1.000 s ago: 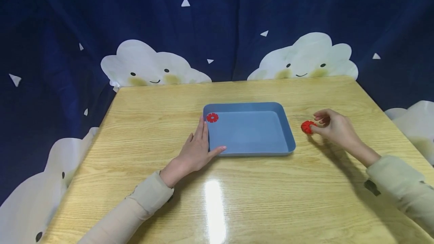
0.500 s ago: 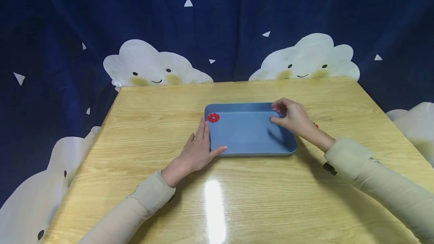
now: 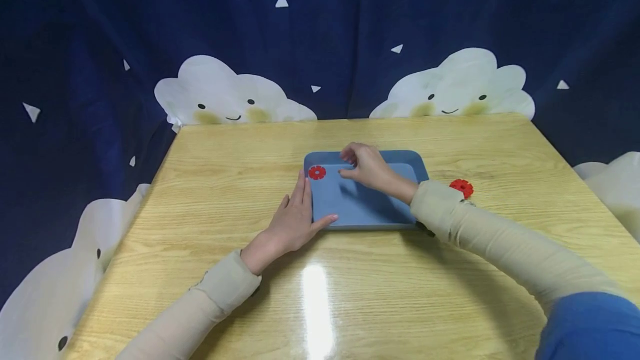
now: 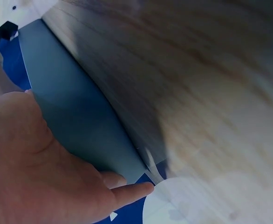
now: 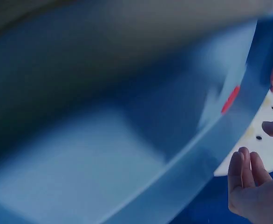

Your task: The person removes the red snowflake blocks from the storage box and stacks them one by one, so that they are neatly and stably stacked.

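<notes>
A blue rectangular tray [image 3: 370, 227] lies on the table. My left hand [image 3: 292, 221] rests along its left side, fingers straight and thumb over the front edge; the left wrist view shows the tray's outer wall [image 4: 76, 102] beside the palm. One red notched disc [image 3: 317, 173] lies flat in the tray's far left corner. Above the tray is my right hand [image 3: 367, 168], thumb and fingers apart. No object shows in the gap between them, and the right wrist view shows the same gap at this hand [image 5: 255, 186].
More red notched discs [image 3: 462, 188] lie together on the table right of the tray, partly behind the right sleeve [image 3: 500, 238]. The wooden table [image 3: 225, 182] ends at a dark blue curtain [image 3: 335, 32] with white clouds.
My right hand has left the red discs on the right and moved left over the tray, towards the disc in the corner. My left hand keeps its place at the tray's side.
</notes>
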`<action>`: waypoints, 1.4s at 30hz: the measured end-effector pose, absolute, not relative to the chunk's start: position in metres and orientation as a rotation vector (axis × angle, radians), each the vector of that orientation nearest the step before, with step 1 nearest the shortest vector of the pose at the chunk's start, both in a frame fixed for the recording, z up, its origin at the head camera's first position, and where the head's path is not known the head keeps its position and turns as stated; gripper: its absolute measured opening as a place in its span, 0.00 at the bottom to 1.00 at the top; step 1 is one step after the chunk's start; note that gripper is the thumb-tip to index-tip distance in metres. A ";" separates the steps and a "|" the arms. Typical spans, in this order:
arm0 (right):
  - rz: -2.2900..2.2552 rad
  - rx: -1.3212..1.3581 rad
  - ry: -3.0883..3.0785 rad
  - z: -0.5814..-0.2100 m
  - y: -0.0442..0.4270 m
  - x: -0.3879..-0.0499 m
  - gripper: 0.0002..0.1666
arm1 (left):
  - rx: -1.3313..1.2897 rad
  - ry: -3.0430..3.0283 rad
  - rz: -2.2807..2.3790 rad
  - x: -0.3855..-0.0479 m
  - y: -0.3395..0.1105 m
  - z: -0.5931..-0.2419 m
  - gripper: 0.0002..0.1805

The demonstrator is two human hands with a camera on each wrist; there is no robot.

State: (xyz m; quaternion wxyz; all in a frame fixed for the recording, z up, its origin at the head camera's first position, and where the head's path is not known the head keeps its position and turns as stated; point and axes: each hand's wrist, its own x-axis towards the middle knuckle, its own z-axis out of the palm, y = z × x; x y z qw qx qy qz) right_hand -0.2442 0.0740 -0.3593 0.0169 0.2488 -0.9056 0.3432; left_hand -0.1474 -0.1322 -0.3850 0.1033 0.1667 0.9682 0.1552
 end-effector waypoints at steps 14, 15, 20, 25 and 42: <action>1.134 0.731 -2.753 -0.406 0.038 -0.250 0.20 | 0.511 2.866 0.429 -0.148 -0.132 -0.385 0.57; 1.127 0.728 -2.737 -0.407 0.036 -0.250 0.20 | 0.515 2.868 0.429 -0.148 -0.131 -0.385 0.57; 1.091 0.680 -2.738 -0.408 0.030 -0.251 0.21 | 0.530 2.878 0.409 -0.149 -0.129 -0.384 0.57; 1.092 0.621 -2.750 -0.410 0.028 -0.253 0.20 | 0.540 2.883 0.383 -0.148 -0.128 -0.382 0.57; 1.186 0.599 -2.749 -0.402 0.033 -0.250 0.22 | 0.515 2.867 0.432 -0.148 -0.132 -0.384 0.57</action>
